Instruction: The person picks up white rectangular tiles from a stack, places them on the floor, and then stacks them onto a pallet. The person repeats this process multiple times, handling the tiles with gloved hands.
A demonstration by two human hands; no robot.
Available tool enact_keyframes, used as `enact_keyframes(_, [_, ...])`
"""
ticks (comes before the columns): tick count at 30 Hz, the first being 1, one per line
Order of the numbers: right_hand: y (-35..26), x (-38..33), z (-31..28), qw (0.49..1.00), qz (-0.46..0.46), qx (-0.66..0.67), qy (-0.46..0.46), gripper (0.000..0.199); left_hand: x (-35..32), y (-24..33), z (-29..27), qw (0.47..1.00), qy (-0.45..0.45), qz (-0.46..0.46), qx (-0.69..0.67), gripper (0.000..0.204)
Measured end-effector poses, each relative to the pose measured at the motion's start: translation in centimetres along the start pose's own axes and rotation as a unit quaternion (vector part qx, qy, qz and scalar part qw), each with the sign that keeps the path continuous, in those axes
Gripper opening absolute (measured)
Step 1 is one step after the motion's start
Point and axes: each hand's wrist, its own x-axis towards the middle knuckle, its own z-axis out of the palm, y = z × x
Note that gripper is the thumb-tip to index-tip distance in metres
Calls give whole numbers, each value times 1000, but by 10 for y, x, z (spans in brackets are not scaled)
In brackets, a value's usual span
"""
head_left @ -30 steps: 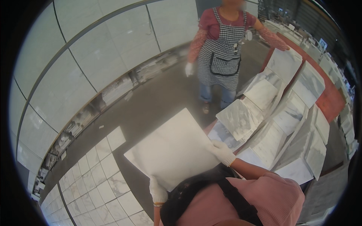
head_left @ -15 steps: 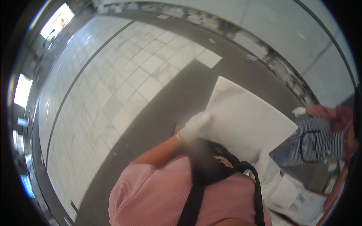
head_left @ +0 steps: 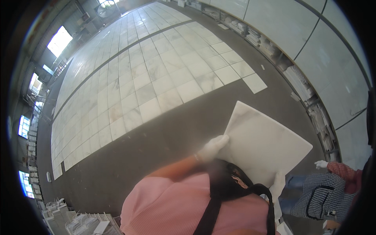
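Note:
I hold a white square marble tile [head_left: 266, 137] with faint grey veins in front of my body, its face tilted up. My left hand [head_left: 213, 147], in a white glove, grips the tile's left edge with the thumb on the face. At the near right edge, my gloved right hand [head_left: 279, 183] is closed on the same tile; most of its fingers are hidden. Beyond the tile lies a large field of pale marble tiles [head_left: 164, 84] in rows on the dark grey floor [head_left: 168, 137]. One tile [head_left: 254, 83] juts out at the field's near right corner.
A co-worker in a checked apron [head_left: 319, 196] stands close on the right, one gloved hand [head_left: 321, 164] out. Racks of stacked pieces [head_left: 299, 84] run below large pale panels [head_left: 274, 23] along the right. Crates of white tiles [head_left: 84, 223] stand at the lower left.
My view has turned, so the tile field spreads wider and the co-worker sits lower in the picture. Both hands keep their hold on the marble tile.

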Motion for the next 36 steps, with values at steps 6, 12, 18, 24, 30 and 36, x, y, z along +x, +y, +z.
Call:
enact_keyframes(6, [3,-12,2,996,17,67,59,39,2,16,9,999,-9,-27,14,52])
enact_keyframes(12, [32,-25,-21,993,64,-7,96,44,27,17,16,999,-12,-33,22,45])
enact_keyframes(18, [60,-52,-39,980,48,-75,176,47,37,20,17,984,-85,-104,118,50])
enact_keyframes(24, [62,-49,-29,976,96,39,193,47,49,13,21,987,-116,-86,65,39])
enact_keyframes(30, [57,-52,-30,980,88,2,178,40,49,8,21,988,-116,-95,34,36])
enact_keyframes(36, [64,-47,-37,983,34,-90,154,40,44,11,24,988,-99,-110,52,33])
